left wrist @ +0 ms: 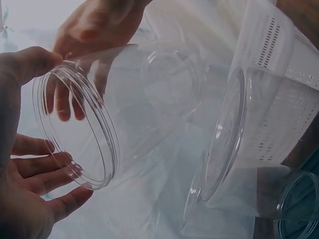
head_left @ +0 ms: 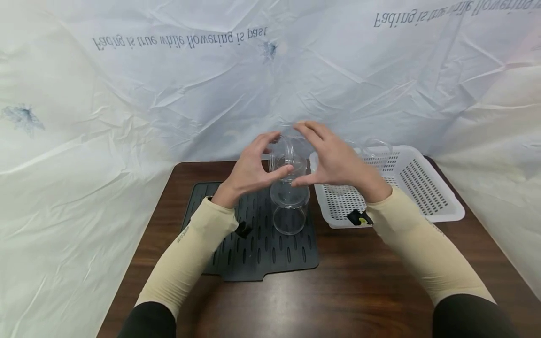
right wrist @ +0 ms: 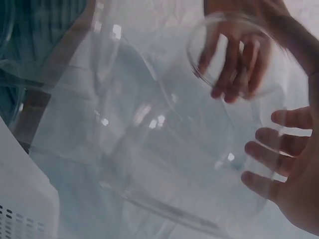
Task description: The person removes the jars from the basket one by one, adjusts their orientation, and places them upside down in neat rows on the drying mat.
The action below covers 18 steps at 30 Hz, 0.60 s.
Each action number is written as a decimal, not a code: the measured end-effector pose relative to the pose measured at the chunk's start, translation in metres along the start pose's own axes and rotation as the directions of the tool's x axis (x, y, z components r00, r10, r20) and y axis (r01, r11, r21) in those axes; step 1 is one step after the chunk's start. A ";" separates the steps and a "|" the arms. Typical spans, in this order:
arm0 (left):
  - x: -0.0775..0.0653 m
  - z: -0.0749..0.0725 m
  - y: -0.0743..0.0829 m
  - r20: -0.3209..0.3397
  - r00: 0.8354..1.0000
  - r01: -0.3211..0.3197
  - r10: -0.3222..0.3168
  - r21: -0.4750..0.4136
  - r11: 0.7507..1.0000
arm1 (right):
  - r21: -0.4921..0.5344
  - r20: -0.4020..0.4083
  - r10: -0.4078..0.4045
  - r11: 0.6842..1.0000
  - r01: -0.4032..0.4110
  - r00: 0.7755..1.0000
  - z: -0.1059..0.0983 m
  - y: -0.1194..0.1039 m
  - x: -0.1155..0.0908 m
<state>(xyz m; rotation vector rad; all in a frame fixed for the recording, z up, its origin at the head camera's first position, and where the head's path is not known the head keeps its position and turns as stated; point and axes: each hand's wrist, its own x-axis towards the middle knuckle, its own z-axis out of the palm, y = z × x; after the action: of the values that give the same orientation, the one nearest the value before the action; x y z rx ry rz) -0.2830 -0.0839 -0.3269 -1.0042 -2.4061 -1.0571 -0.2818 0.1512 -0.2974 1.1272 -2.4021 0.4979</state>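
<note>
Table: dark wood, running under everything (head_left: 329, 291).
Basket: white, perforated, over to the right, just beside the mat (head_left: 422, 185).
Mat: dark, slotted, flat on the wood below the hands (head_left: 253, 264).
Lower container: clear, round, upright on the mat, directly below the gap between the hands (head_left: 289, 221).
Held container: clear and round, up between the two hands and above the lower container; contact between them, can't tell.
Long axis: tilted, it seems, against the upright line below; the far end is lost in see-through layers.
Left hand: nearer one, thumb on one side of the rim, fingers on the other, so it has hold (head_left: 255, 166).
Right hand: fingers spread in a wide curve at the other side; whether they grip, can't tell (head_left: 336, 157).
Rim: ridged, turned sideways, right there in the left hand (left wrist: 107, 130).
</note>
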 end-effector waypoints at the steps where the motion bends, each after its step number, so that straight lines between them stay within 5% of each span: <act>1: 0.000 0.000 0.000 -0.004 1.000 0.000 0.000 -0.001 1.000 | 0.041 -0.008 0.017 0.999 -0.016 1.000 -0.003 0.002 0.001; 9: -0.004 -0.004 -0.001 -0.033 0.999 0.020 -0.021 -0.040 0.999 | 0.343 -0.190 0.146 0.937 -0.074 0.971 -0.025 0.027 -0.002; 18: -0.007 -0.008 -0.002 -0.047 0.998 0.036 -0.037 -0.034 0.999 | 0.699 -0.238 0.334 0.711 -0.078 0.912 -0.023 0.048 -0.017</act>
<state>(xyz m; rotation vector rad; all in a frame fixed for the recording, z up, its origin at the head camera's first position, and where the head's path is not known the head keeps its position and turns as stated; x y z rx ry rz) -0.2793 -0.0939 -0.3263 -0.9388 -2.3849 -1.1245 -0.3048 0.2019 -0.2936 0.8997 -2.0600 1.6215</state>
